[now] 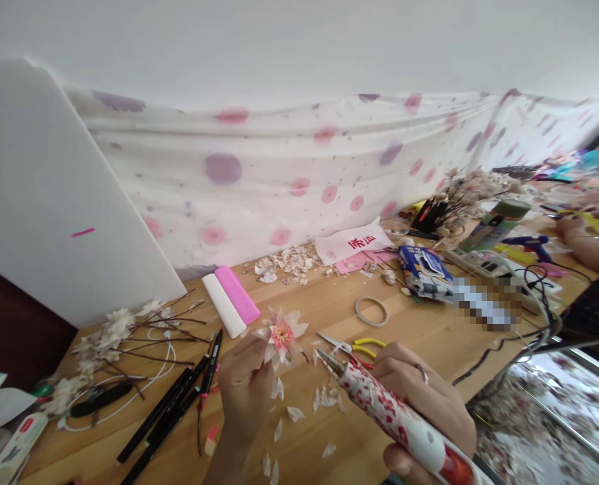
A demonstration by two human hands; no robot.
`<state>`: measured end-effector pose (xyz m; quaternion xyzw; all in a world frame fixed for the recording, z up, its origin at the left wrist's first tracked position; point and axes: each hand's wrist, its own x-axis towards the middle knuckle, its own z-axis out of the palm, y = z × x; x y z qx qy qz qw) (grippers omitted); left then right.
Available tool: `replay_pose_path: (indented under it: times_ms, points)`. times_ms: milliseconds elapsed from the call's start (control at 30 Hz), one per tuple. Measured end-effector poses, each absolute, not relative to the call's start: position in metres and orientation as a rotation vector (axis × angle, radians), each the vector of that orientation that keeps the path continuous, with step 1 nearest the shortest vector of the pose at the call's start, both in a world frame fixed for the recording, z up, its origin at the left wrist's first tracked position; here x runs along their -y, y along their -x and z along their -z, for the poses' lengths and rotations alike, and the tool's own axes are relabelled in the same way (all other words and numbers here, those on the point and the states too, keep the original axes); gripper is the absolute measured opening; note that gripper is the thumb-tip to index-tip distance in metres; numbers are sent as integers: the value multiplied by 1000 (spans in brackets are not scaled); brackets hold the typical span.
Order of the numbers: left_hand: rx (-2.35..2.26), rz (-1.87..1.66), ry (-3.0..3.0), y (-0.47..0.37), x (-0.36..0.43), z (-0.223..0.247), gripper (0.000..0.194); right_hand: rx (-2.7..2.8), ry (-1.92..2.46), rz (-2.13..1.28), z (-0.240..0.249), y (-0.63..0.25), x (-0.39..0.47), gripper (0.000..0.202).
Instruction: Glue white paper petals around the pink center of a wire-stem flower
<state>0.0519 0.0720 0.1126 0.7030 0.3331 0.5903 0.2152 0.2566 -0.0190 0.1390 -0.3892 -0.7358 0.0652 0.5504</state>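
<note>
My left hand (246, 377) is closed round the base of an artificial flower (282, 335) with pale, see-through petals and a pink centre. My right hand (420, 397) grips a stick-shaped glue gun (397, 417), white with red flecks. Its metal nozzle (331, 362) points toward the flower, with a gap between them. Loose white petals (295, 413) lie scattered on the wooden table (329, 303) below and between my hands. Just beyond my right hand rest scissors (336, 342) and yellow-handled pliers (368, 349), partly hidden by it.
Black markers (178, 397) and flower branches (122, 337) lie on the left. Behind are pink and white paper rolls (237, 294), a petal pile (289, 263) and a tape ring (371, 312). A wipes pack (425, 269), power strip (501, 269) and another person's arm (587, 242) are right.
</note>
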Motion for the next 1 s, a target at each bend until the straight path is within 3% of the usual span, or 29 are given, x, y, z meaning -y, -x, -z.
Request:
replay_pose_path:
  times_ms: [600, 833, 1000]
  points:
    - [-898, -1642, -1938, -54, -70, -115, 24, 1783, 929, -130, -139, -262, 26, 33]
    - [-930, -1554, -1666, -58, -63, -119, 27, 1785, 925, -134, -142, -262, 25, 35]
    - [-950, -1419, -1294, -67, -54, -129, 11, 1780, 909, -145, -143, -260, 22, 36]
